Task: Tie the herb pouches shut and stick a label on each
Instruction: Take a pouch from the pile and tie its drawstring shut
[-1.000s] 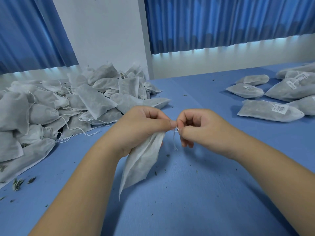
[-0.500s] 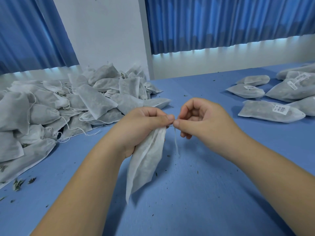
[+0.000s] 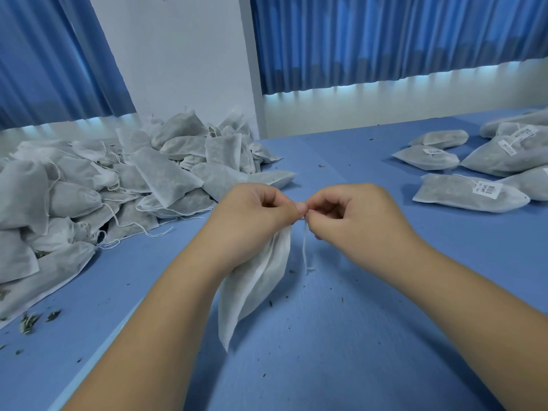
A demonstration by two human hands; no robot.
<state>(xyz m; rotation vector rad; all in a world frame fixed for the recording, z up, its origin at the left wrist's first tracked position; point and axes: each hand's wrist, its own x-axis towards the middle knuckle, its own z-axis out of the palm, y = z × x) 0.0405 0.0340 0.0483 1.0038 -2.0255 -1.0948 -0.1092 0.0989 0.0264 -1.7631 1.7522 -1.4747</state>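
My left hand [image 3: 252, 215] grips the gathered neck of a white herb pouch [image 3: 255, 286], which hangs down to the blue table [image 3: 341, 336]. My right hand [image 3: 353, 215] pinches the pouch's white drawstring [image 3: 304, 250] right beside the left thumb. A loose end of the string dangles below the fingers. Both hands meet at the pouch's mouth, which they hide.
A big heap of unlabelled white pouches [image 3: 103, 188] with loose strings fills the left of the table. Several pouches with white barcode labels [image 3: 471, 194] lie at the right. Herb crumbs are scattered over the table. Blue curtains and a white wall stand behind.
My right hand has turned and closed in on the string at the pouch's mouth. The pouch still hangs from my left hand, shifted slightly.
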